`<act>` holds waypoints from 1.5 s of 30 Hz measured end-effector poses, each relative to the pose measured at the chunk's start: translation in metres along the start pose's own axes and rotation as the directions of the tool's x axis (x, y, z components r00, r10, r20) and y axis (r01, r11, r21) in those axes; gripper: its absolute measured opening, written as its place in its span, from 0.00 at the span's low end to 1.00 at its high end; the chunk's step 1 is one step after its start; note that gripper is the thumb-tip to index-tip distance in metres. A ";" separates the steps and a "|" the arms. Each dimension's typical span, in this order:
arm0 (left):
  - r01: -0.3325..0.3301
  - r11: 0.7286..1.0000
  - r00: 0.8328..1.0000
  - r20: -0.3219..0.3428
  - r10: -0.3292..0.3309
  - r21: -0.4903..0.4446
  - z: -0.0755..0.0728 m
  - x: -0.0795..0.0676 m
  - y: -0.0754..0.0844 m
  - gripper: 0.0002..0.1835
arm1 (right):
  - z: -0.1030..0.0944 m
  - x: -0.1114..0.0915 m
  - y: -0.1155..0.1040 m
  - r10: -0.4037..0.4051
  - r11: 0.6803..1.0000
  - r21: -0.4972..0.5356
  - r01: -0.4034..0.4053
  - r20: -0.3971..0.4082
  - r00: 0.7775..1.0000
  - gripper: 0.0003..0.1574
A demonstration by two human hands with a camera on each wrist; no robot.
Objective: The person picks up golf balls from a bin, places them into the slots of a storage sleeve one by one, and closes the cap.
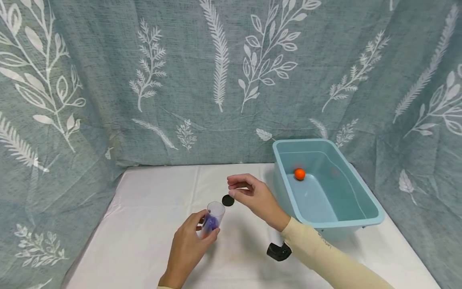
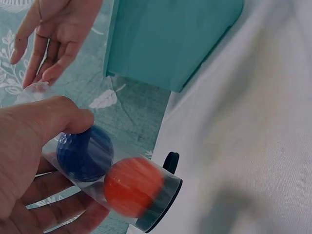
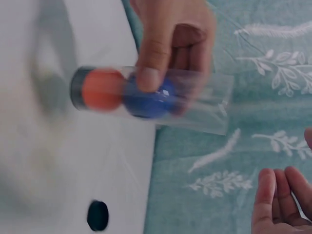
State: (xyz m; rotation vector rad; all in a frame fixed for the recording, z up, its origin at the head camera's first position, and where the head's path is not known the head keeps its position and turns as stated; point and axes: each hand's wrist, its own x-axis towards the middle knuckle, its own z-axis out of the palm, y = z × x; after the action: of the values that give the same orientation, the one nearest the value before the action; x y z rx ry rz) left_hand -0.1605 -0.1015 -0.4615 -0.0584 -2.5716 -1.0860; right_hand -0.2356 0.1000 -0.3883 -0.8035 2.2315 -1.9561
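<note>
My left hand (image 1: pixel 193 241) grips a clear tube (image 1: pixel 215 210) with thumb and fingers, its mouth uppermost. Inside the tube a blue ball (image 2: pixel 85 153) sits above an orange ball (image 2: pixel 134 187), which is at the dark-capped bottom end (image 3: pixel 77 88). My right hand (image 1: pixel 254 196) hovers beyond the tube's mouth, to the right. Its fingers (image 3: pixel 267 190) are loosely bent and hold nothing. On the white table, past the tube, lies a round black lid (image 1: pixel 228 200); in the head view it shows just below the right thumb.
A light blue plastic bin (image 1: pixel 361 222) stands on the right of the white table (image 1: pixel 159 192), with an orange ball (image 1: pixel 300 174) at its far left inside corner. A black camera (image 1: pixel 279 252) is on my right wrist. Patterned curtain (image 1: pixel 180 80) hangs behind and at both sides.
</note>
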 end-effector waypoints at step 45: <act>0.021 1.000 1.000 0.020 -0.021 0.008 -0.005 0.008 -0.017 0.29 | -0.209 0.042 0.073 0.317 0.595 -0.719 -0.359 -0.201 0.927 0.34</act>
State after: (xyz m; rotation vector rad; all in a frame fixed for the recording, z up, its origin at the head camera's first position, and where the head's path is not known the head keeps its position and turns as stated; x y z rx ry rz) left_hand -0.1693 -0.1176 -0.4676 -0.0411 -2.6000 -1.0888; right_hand -0.3760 0.2753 -0.4054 -0.2883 2.9608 -0.8411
